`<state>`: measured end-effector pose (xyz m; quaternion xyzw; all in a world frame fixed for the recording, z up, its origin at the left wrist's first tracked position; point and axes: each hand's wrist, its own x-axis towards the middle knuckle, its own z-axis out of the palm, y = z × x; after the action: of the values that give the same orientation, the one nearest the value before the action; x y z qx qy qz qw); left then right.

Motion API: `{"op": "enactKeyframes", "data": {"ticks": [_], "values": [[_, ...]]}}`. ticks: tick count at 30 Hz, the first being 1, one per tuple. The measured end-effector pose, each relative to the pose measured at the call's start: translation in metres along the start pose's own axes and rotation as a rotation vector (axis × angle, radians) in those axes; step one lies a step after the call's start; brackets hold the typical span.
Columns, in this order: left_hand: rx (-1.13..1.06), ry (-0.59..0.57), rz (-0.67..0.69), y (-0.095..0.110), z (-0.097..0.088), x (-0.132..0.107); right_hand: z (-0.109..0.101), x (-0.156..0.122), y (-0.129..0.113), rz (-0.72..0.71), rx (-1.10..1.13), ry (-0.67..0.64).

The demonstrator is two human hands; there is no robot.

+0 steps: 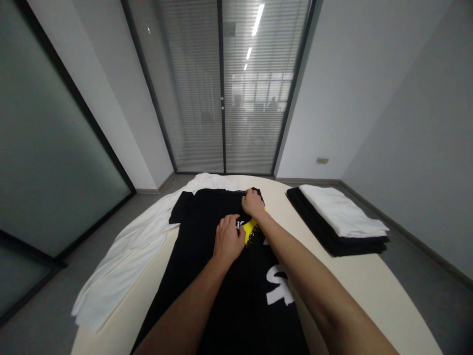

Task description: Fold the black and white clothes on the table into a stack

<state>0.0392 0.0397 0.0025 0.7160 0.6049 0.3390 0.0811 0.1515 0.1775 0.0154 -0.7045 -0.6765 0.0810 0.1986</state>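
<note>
A black T-shirt [207, 212] with yellow and white print lies spread lengthwise over the table in front of me. Its right side is folded inward over the body, and the left sleeve sticks out to the side. My left hand [229, 237] rests on the middle of the chest, fingers laid out on the cloth beside the yellow print. Farther off, near the collar and right shoulder, my right hand [253, 203] has its fingers curled onto the folded cloth. The fingertips of that hand are partly hidden.
White cloth [121, 256] is draped along the left side of the round-edged cream table [369, 296]. On the right, a folded white garment [340, 209] lies on top of folded black ones [318, 227]. Beyond the table stands a glass partition with blinds [195, 98].
</note>
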Motion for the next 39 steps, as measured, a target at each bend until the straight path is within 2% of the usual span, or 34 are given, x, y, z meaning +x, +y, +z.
{"op": "enactKeyframes", "data": {"ticks": [5, 9, 12, 15, 20, 25, 29, 34, 39], "values": [[-0.074, 0.228, -0.176, -0.017, -0.002, 0.008, 0.009, -0.024, -0.001, -0.094, 0.007, 0.048], [0.028, 0.318, -0.288, -0.046, -0.026, 0.028, 0.010, -0.032, 0.002, -0.113, 0.072, 0.099], [0.146, 0.307, -0.440, -0.080, -0.055, 0.046, 0.009, -0.032, 0.002, -0.136, 0.077, 0.079], [0.160, 0.265, -0.511, -0.116, -0.082, 0.060, 0.008, -0.034, 0.001, -0.151, 0.062, 0.072], [0.128, 0.164, -0.532, -0.155, -0.103, 0.068, 0.007, -0.035, 0.001, -0.152, 0.054, 0.082], [0.088, 0.097, -0.586, -0.172, -0.105, 0.079, 0.007, -0.036, 0.001, -0.152, 0.058, 0.083], [0.024, 0.097, -0.595, -0.176, -0.106, 0.085, 0.008, -0.035, 0.002, -0.147, 0.064, 0.081], [-0.025, 0.256, -0.605, -0.175, -0.117, 0.083, 0.008, -0.035, 0.002, -0.142, 0.064, 0.071], [-0.059, 0.367, -0.630, -0.185, -0.129, 0.076, 0.009, -0.036, 0.002, -0.160, 0.062, 0.085]]}}
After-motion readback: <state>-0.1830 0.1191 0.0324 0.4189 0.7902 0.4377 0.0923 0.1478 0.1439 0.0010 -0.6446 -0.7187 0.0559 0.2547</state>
